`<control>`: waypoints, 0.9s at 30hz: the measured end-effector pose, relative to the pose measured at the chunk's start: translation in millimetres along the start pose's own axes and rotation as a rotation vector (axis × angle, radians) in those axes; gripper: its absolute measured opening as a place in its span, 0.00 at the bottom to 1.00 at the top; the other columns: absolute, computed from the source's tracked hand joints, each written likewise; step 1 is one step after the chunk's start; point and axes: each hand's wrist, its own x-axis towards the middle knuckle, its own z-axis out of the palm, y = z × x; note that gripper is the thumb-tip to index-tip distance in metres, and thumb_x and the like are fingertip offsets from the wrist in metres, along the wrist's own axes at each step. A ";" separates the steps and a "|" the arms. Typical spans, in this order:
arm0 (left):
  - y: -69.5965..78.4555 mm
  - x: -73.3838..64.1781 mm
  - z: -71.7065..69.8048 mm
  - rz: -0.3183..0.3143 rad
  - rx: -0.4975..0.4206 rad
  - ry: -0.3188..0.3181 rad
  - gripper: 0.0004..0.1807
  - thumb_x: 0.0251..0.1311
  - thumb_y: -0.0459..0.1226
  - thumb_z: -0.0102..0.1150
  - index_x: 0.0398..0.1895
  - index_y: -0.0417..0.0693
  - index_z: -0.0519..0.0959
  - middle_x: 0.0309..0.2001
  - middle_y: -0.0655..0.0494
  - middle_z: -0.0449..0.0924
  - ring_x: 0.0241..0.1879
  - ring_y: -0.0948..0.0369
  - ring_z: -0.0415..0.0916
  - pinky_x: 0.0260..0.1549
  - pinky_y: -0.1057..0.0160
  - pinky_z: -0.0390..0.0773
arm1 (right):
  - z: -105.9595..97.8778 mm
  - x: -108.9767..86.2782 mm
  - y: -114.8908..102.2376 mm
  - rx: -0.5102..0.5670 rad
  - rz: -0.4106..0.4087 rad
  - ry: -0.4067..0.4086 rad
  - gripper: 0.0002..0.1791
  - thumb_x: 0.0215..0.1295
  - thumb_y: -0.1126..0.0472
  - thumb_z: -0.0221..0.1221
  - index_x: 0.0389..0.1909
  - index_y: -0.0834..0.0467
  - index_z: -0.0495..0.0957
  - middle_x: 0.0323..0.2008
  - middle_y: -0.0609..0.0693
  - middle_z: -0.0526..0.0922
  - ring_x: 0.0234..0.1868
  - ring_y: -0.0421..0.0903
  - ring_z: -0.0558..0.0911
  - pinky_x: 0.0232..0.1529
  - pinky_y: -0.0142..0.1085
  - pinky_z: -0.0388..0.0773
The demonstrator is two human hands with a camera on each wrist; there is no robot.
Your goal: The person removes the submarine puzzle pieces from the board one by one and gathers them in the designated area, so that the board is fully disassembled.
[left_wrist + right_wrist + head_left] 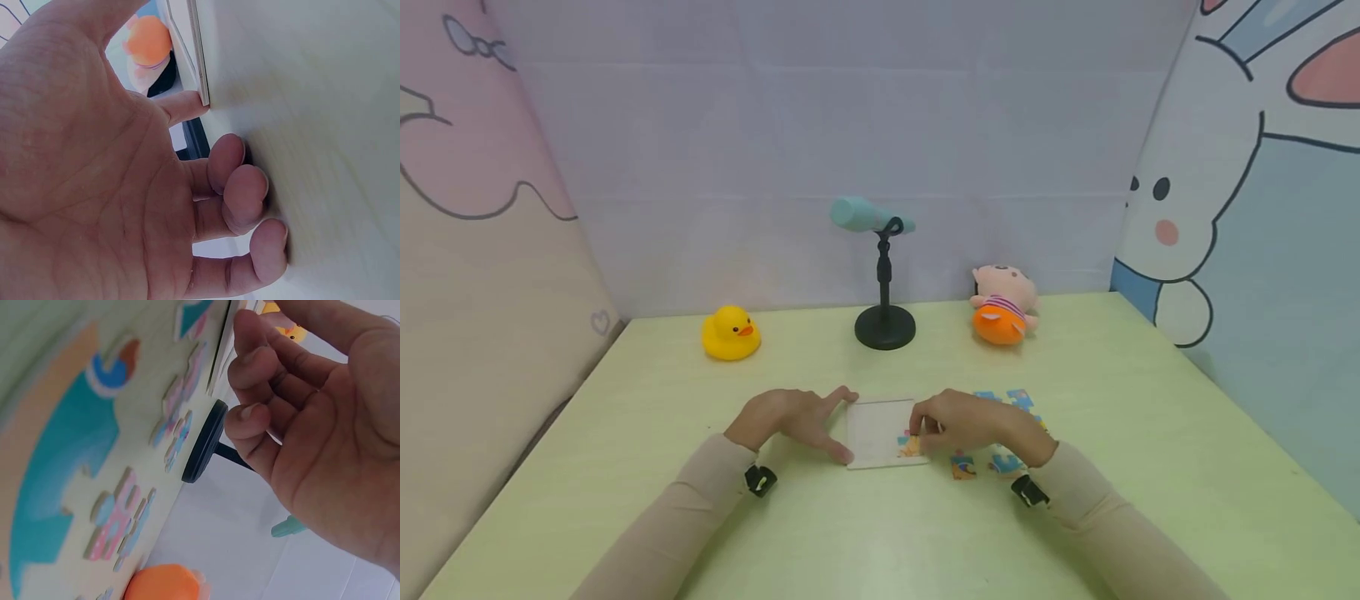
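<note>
A white puzzle board [872,425] with a thin raised rim lies flat on the table. My left hand [805,417] spreads its thumb and index finger to the board's two left corners. In the left wrist view, the index fingertip [190,106] touches a board corner, while the other fingers rest on the table. Colourful jigsaw pieces [909,447] sit in the board's near right corner. Over their right side, my right hand [962,421] pinches a puzzle piece, mostly hidden by its curled fingers. The right wrist view shows these fingers [250,365] bent at the board's edge.
Loose jigsaw pieces [963,467] lie to the right of the board, several partly behind the right forearm. Along the back stand a yellow rubber duck [731,335], a black stand [885,327] holding a mint-green cylinder [867,216], and a plush toy [1003,304].
</note>
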 end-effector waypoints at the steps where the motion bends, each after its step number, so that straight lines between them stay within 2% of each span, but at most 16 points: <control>1: 0.3 0.0 0.0 -0.001 -0.002 -0.001 0.53 0.50 0.68 0.65 0.76 0.67 0.51 0.57 0.46 0.77 0.52 0.51 0.75 0.53 0.45 0.72 | 1.3 0.8 -0.1 0.006 0.005 0.002 0.07 0.70 0.63 0.59 0.46 0.57 0.78 0.28 0.42 0.78 0.20 0.40 0.77 0.32 0.32 0.76; 6: 1.6 0.9 0.6 -0.013 0.005 -0.012 0.53 0.51 0.68 0.64 0.77 0.67 0.50 0.57 0.47 0.77 0.52 0.52 0.74 0.54 0.46 0.72 | 5.6 2.7 -4.7 -0.018 0.010 0.026 0.11 0.67 0.64 0.61 0.49 0.60 0.77 0.22 0.40 0.74 0.22 0.36 0.71 0.31 0.30 0.70; 9: 2.8 0.0 -0.6 -0.023 0.013 -0.014 0.53 0.51 0.68 0.64 0.77 0.67 0.50 0.56 0.48 0.78 0.51 0.53 0.74 0.53 0.46 0.72 | 8.3 3.2 -7.5 -0.016 0.015 0.028 0.13 0.66 0.65 0.62 0.50 0.60 0.75 0.19 0.41 0.70 0.20 0.36 0.68 0.28 0.30 0.66; 18: 2.8 0.9 0.8 -0.028 0.010 -0.001 0.53 0.51 0.68 0.64 0.77 0.69 0.51 0.54 0.49 0.78 0.51 0.53 0.75 0.53 0.46 0.72 | 11.4 2.9 -12.3 -0.006 0.036 0.035 0.10 0.66 0.66 0.61 0.47 0.57 0.75 0.20 0.42 0.68 0.19 0.37 0.66 0.26 0.30 0.62; 21: 2.4 0.5 2.3 -0.029 0.007 -0.002 0.53 0.49 0.69 0.64 0.76 0.69 0.51 0.54 0.49 0.79 0.50 0.54 0.75 0.52 0.47 0.72 | 12.8 3.9 -12.0 -0.032 0.045 0.039 0.10 0.66 0.66 0.62 0.47 0.57 0.75 0.25 0.44 0.69 0.24 0.39 0.69 0.30 0.31 0.66; 27: 1.6 -1.6 1.3 -0.016 0.010 -0.003 0.53 0.50 0.69 0.64 0.76 0.67 0.52 0.54 0.48 0.78 0.49 0.53 0.75 0.50 0.46 0.73 | 14.0 6.5 -12.3 -0.142 0.032 0.079 0.11 0.65 0.63 0.66 0.44 0.55 0.75 0.40 0.46 0.69 0.38 0.43 0.73 0.43 0.35 0.74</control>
